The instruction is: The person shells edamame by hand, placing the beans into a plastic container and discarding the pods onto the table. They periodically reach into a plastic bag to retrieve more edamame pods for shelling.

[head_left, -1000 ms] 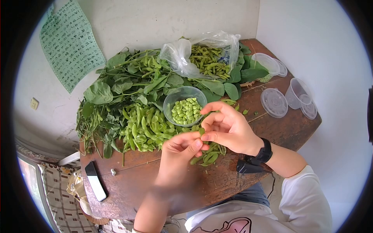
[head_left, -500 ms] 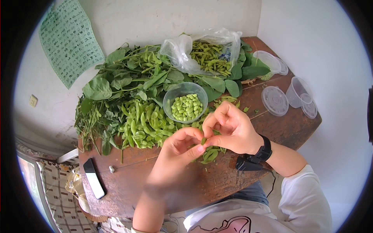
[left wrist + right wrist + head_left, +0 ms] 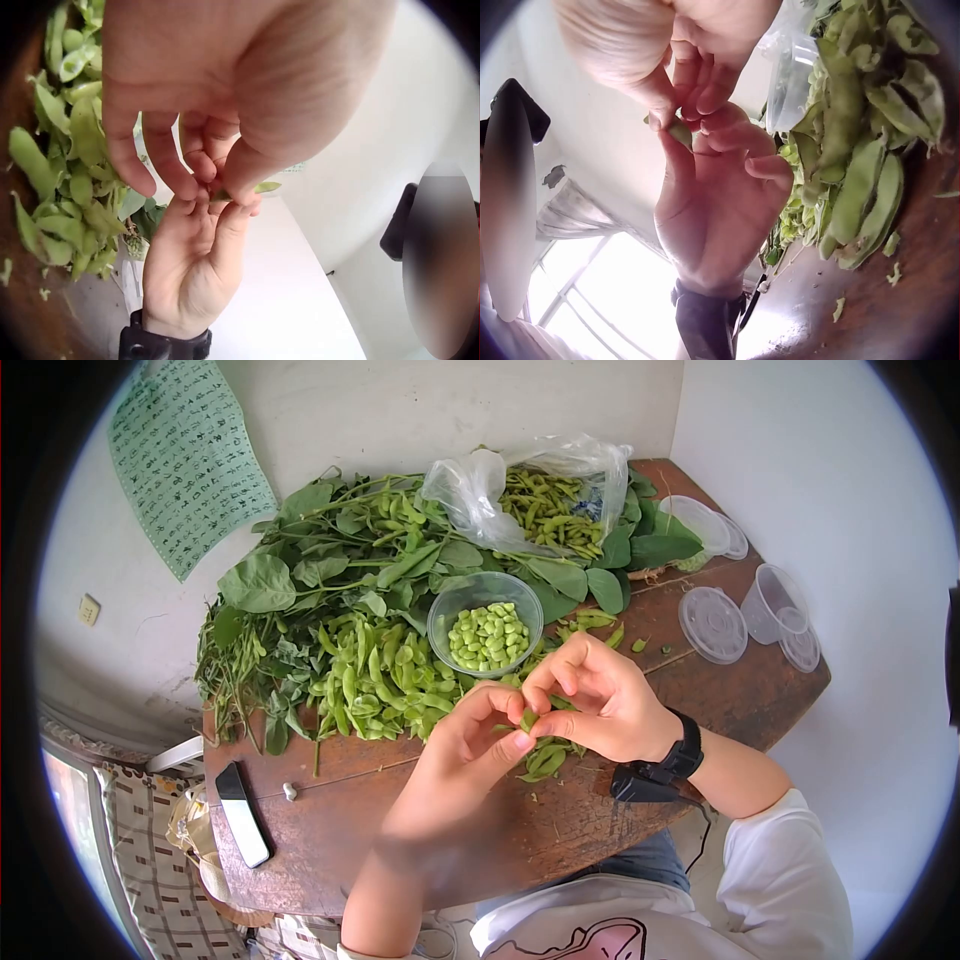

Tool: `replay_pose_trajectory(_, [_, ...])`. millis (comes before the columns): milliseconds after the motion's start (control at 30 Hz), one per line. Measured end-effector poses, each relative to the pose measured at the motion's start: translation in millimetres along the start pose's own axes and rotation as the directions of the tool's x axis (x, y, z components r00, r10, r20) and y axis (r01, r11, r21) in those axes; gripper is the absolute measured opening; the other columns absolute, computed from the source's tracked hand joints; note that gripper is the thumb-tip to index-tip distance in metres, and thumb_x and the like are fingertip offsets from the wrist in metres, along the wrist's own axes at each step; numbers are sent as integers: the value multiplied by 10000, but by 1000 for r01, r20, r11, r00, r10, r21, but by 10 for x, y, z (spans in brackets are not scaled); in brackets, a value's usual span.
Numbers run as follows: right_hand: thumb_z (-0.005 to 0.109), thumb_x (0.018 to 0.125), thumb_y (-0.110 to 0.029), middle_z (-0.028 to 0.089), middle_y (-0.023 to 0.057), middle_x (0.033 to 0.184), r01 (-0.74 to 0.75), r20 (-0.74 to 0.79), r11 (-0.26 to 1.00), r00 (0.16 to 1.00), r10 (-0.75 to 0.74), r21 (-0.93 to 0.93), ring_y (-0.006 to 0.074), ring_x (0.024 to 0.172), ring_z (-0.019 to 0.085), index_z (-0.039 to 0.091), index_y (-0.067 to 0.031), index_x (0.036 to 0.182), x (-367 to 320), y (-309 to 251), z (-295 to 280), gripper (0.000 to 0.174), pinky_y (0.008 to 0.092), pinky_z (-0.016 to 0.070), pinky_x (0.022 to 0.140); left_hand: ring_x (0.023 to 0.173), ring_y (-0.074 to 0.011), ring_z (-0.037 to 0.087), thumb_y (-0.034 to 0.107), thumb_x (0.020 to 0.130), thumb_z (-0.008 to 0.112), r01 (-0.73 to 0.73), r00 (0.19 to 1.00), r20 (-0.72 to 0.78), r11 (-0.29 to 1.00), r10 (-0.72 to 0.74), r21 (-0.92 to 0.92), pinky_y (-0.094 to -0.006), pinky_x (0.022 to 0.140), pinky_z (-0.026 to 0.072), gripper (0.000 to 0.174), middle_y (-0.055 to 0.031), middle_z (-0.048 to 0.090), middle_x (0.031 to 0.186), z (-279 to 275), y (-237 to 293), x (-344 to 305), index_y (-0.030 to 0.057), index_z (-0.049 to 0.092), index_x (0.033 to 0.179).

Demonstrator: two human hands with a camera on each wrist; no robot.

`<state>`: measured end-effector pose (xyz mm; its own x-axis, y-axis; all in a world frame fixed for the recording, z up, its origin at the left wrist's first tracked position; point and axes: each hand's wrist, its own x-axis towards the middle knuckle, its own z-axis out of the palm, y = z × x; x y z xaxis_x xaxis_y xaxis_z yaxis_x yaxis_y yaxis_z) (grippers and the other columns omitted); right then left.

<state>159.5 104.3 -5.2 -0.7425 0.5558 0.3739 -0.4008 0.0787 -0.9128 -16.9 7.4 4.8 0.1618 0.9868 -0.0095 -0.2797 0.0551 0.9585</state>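
A small green soybean pod [image 3: 679, 133] is pinched between the fingertips of both hands, just in front of the bowl. My left hand [image 3: 462, 748] grips it between thumb and index finger. From the other side, my right hand [image 3: 610, 705] pinches it with thumb and fingers, and the hands meet at their tips. Behind them stands a clear plastic bowl [image 3: 485, 587] part-filled with shelled green beans [image 3: 488, 636]. Plump pods [image 3: 375, 682] are heaped left of the bowl, while flattened pods [image 3: 546, 760] lie beneath the hands, partly hidden by them.
Leafy soybean stalks [image 3: 335, 550] cover the back of the wooden table [image 3: 330, 860]. A plastic bag [image 3: 468, 495] holds more pods. Plastic lids [image 3: 712, 624] and an empty tub [image 3: 765, 603] stand at the right. A phone [image 3: 242, 818] lies near the left edge.
The right index finger, raised before, has curled down toward the pod. Both hands have drawn together at the fingertips around it. The head view has shifted slightly.
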Motion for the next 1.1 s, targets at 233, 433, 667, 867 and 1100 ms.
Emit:
replay_pose_trajectory(233, [650, 844, 102, 535, 50, 973, -9, -20, 996, 1000, 11, 92, 110, 925, 528, 405, -86, 936, -10, 29, 17, 323, 257, 454, 821, 1063, -118, 487, 40, 953, 577, -96, 995, -15, 981, 100, 168, -297, 963, 421, 133, -45, 448, 1104, -5, -53, 17, 19, 498, 1058])
replay_pose_trajectory(433, [645, 847, 113, 531, 42, 967, 45, -55, 996, 998, -41, 82, 114, 938, 544, 450, -54, 1031, -18, 101, 23, 316, 267, 485, 837, 1010, -136, 494, 16, 940, 583, -198, 973, -48, 925, 225, 324, -295, 925, 441, 128, -57, 449, 1079, 8, -65, 30, 25, 489, 1025])
replay_pose_trajectory(667, [738, 756, 98, 614, 81, 976, 205, 79, 941, 978, -191, -268, 183, 907, 603, 680, -34, 1014, 52, -75, -77, 296, 312, 503, 777, 929, -221, 536, -50, 807, 682, -443, 807, 58, 537, 588, 719, -313, 780, 468, 206, -90, 494, 991, -30, -80, 64, 44, 555, 940])
replay_pose_trajectory(867, [736, 765, -21, 605, 71, 1064, 545, 344, 632, 838, -423, -551, 267, 965, 597, 657, -105, 1040, 106, -159, -154, 298, 344, 512, 810, 853, -235, 552, -86, 793, 642, -540, 709, 158, 385, 687, 749, -329, 780, 459, 225, -95, 551, 931, 2, -82, 47, 37, 542, 952])
replay_pose_trajectory(1100, [736, 733, -68, 625, 76, 1060, 686, 559, 221, 705, -437, -693, 258, 947, 617, 688, -74, 963, 48, -212, -140, 235, 349, 559, 757, 906, -213, 613, -57, 798, 692, -452, 855, 30, 714, 519, 534, -327, 787, 500, 181, -90, 612, 975, 21, -52, 14, 11, 594, 934])
